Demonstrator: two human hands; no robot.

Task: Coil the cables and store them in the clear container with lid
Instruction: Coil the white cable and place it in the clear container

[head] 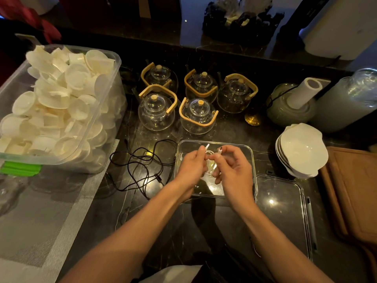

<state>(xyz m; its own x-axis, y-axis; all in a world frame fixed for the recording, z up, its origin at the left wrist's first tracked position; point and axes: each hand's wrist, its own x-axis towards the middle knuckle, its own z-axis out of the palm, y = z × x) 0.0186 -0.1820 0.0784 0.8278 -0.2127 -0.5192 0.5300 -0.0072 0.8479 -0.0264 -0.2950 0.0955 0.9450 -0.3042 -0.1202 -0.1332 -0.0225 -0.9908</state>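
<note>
Coiling the white cable over the open box; black one not started.

Both my hands pinch the white cable [210, 160]: left hand [191, 168] fingers curl round the coil with one plug poking out at 12, right hand [232, 170] thumb and forefinger grip the other plug end, other fingers loosely bent. Coil hangs just above the clear container [252, 158]. Next, I reckon: tuck the ends, drop it in. Black cable [142, 166] lies tangled at 9, just beside the container wall. Lid [285, 211] sits at 4, touching the rim. Teapots [195, 115] crowd 12; free room is toward 6.
</note>
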